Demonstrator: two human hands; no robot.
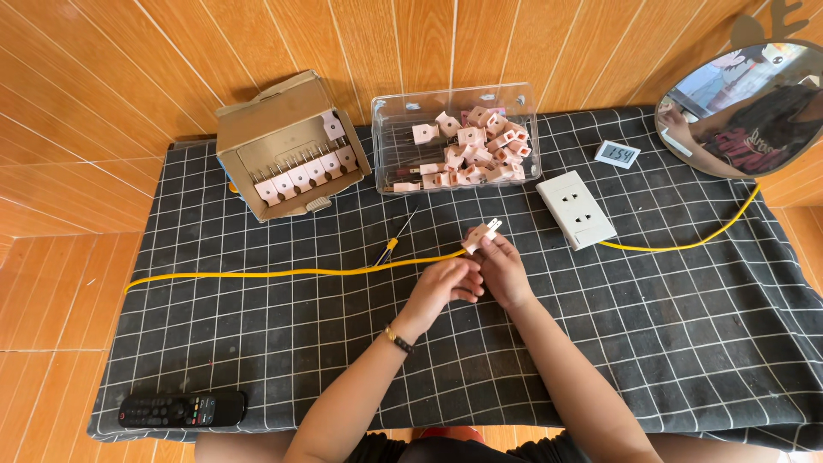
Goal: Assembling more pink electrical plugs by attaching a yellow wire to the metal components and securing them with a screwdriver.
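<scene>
Both hands meet over the middle of the black grid-pattern cloth (257, 343). The right hand (504, 270) is pinching a small pink plug (481, 234) between its fingertips, prongs pointing up and to the right, held just above the cloth and a bit near of the clear plastic bin (454, 107). The left hand (446, 287) sits right beside it, touching the right one, fingers curled in loosely; I honestly can't tell if it's gripping anything, it looks more like it's just resting against the other hand. There's a bracelet (397, 339) on the left wrist. A yellow cable (257, 273) runs left to right across the cloth and passes under the hands, and it goes on to the white socket block (576, 209) lying just right of the hands. Near the cable to the left of the hands lies a thin screwdriver (396, 237). The clear bin at the far side is piled with more pink plugs, and left of it a cardboard box (283, 129) holds a neat row of them. Far right there's a small digital display (617, 153) and a round mirror (746, 107). A black remote (182, 409) sits at the near left edge.
</scene>
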